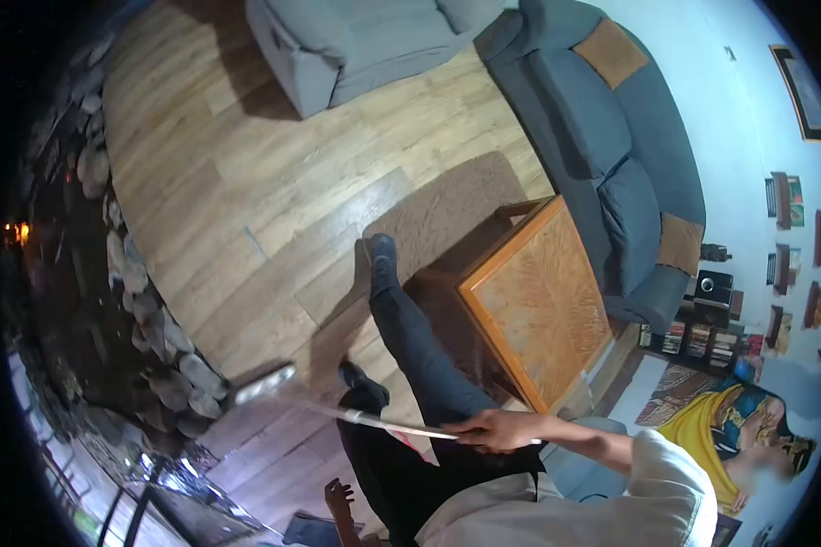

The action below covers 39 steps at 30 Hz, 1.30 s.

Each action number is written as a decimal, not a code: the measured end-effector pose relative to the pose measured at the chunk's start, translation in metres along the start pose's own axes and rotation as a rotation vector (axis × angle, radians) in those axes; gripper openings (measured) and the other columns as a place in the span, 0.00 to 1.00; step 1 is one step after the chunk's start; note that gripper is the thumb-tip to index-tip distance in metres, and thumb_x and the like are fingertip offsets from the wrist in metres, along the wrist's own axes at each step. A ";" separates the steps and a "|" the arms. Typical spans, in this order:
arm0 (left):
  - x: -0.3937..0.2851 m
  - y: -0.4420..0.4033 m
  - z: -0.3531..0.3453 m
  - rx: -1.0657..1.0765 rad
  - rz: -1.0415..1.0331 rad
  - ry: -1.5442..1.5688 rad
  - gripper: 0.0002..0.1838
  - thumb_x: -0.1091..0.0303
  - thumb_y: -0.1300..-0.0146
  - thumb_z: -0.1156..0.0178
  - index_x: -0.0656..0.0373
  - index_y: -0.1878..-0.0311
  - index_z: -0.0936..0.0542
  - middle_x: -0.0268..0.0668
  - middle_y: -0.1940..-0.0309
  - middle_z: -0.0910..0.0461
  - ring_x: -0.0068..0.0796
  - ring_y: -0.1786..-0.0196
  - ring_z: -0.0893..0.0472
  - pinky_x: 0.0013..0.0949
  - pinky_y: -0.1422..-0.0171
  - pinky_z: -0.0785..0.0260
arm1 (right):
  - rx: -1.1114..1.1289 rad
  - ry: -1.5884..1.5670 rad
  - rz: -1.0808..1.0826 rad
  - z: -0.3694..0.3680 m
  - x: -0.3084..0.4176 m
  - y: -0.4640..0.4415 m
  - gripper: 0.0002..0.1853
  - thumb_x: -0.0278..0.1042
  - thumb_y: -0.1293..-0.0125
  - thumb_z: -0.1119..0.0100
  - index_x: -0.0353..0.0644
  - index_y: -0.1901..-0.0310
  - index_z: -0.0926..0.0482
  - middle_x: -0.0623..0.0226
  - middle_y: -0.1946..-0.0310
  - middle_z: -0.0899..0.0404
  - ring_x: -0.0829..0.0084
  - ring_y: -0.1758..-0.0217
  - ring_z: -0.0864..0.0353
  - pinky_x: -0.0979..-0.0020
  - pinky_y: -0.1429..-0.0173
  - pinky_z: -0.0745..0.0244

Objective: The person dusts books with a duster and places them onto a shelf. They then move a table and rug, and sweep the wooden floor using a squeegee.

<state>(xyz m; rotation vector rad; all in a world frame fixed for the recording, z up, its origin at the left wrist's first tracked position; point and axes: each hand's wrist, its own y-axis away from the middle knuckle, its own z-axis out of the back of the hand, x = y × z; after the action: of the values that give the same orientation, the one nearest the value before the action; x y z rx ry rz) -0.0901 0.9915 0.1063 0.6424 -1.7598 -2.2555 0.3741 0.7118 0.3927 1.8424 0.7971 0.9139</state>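
Observation:
My right hand [497, 430] is wrapped round the pale pole of a long-handled floor tool [374, 419]. The pole slants away to the left. At its far end a flat, whitish head [265, 384] rests on or just above the floor, close to a border of stones. The head and part of the pole are smeared by motion, so I cannot tell whether it is a mop or a broom. My left hand [338, 497] hangs low beside my leg, its fingers bent and apart with nothing in them.
A wooden coffee table [543, 301] stands right of my legs, on a brown rug [452, 205]. Beyond it are a dark sofa [579, 114] and a grey armchair [383, 46]. Stones [169, 387] edge a dark bed on the left. A bookshelf [693, 342] lines the right wall.

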 end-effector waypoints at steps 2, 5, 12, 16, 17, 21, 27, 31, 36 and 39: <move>-0.048 0.001 -0.027 0.036 -0.048 -0.077 0.18 0.55 0.28 0.49 0.54 0.42 0.27 0.40 0.65 0.17 0.28 0.69 0.18 0.32 0.72 0.26 | -0.171 -0.170 -0.052 0.037 0.000 0.051 0.24 0.46 0.24 0.51 0.60 0.28 0.35 0.77 0.79 0.32 0.85 0.81 0.34 0.79 0.78 0.36; -0.144 0.004 -0.070 0.059 -0.166 -0.173 0.18 0.57 0.29 0.49 0.55 0.41 0.27 0.39 0.63 0.18 0.26 0.63 0.19 0.28 0.67 0.26 | -0.437 -0.138 0.118 0.099 -0.018 0.088 0.23 0.42 0.25 0.49 0.47 0.32 0.30 0.74 0.81 0.29 0.85 0.82 0.35 0.77 0.77 0.36; -0.329 -0.015 -0.171 0.074 -0.084 -0.382 0.16 0.64 0.28 0.51 0.60 0.42 0.28 0.43 0.63 0.17 0.31 0.66 0.16 0.29 0.70 0.26 | -0.933 -0.407 0.074 0.337 -0.014 0.072 0.20 0.35 0.27 0.47 0.37 0.37 0.26 0.60 0.82 0.30 0.80 0.79 0.30 0.71 0.73 0.33; -0.434 -0.003 -0.235 0.054 -0.093 -0.337 0.18 0.60 0.28 0.50 0.59 0.41 0.28 0.43 0.64 0.17 0.29 0.68 0.17 0.28 0.70 0.27 | -1.189 -0.129 0.247 0.473 0.033 0.057 0.22 0.30 0.28 0.49 0.35 0.34 0.32 0.44 0.78 0.29 0.57 0.72 0.22 0.64 0.68 0.30; -0.457 0.001 -0.253 0.032 -0.098 -0.370 0.17 0.60 0.28 0.50 0.58 0.41 0.28 0.43 0.65 0.17 0.28 0.68 0.17 0.28 0.70 0.27 | -1.265 -0.058 0.288 0.504 0.044 0.056 0.23 0.28 0.28 0.50 0.34 0.33 0.34 0.38 0.76 0.28 0.46 0.69 0.18 0.62 0.66 0.29; -0.536 0.012 -0.329 0.028 -0.018 -0.361 0.16 0.60 0.28 0.50 0.58 0.43 0.27 0.40 0.67 0.17 0.26 0.67 0.18 0.28 0.69 0.28 | -1.421 0.136 0.270 0.652 0.045 0.000 0.24 0.25 0.30 0.52 0.33 0.33 0.35 0.33 0.71 0.27 0.38 0.65 0.21 0.56 0.65 0.27; -0.578 0.017 -0.392 0.000 -0.089 -0.557 0.14 0.61 0.29 0.46 0.58 0.47 0.24 0.28 0.73 0.26 0.16 0.72 0.30 0.22 0.68 0.38 | -1.240 -0.309 0.278 0.819 0.047 -0.057 0.22 0.35 0.26 0.52 0.37 0.34 0.31 0.37 0.72 0.24 0.50 0.70 0.16 0.60 0.65 0.27; -0.580 0.007 -0.393 -0.066 -0.126 -0.496 0.11 0.63 0.29 0.46 0.58 0.50 0.22 0.28 0.73 0.26 0.16 0.73 0.31 0.23 0.69 0.40 | -1.431 -0.099 0.396 0.932 0.097 -0.089 0.21 0.40 0.27 0.52 0.40 0.38 0.27 0.38 0.62 0.21 0.53 0.58 0.16 0.60 0.53 0.25; -0.585 0.015 -0.388 -0.076 -0.017 -0.460 0.13 0.62 0.29 0.47 0.58 0.48 0.22 0.31 0.70 0.23 0.19 0.69 0.25 0.24 0.67 0.34 | -1.493 -0.035 0.391 1.068 0.173 -0.125 0.15 0.39 0.30 0.49 0.38 0.50 0.22 0.47 0.67 0.19 0.55 0.65 0.19 0.59 0.59 0.24; -0.569 0.012 -0.372 -0.094 0.051 -0.461 0.15 0.60 0.28 0.49 0.58 0.46 0.24 0.34 0.69 0.20 0.22 0.67 0.22 0.25 0.67 0.33 | -1.298 -0.432 0.248 1.064 0.198 -0.117 0.11 0.32 0.33 0.46 0.35 0.55 0.21 0.42 0.57 0.19 0.47 0.55 0.18 0.55 0.48 0.21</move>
<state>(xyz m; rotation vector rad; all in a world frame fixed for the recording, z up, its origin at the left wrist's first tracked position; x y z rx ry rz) 0.5812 0.9047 0.1650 0.0540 -1.8099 -2.5804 1.3560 0.4566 -0.0022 0.8820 -0.3160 0.8109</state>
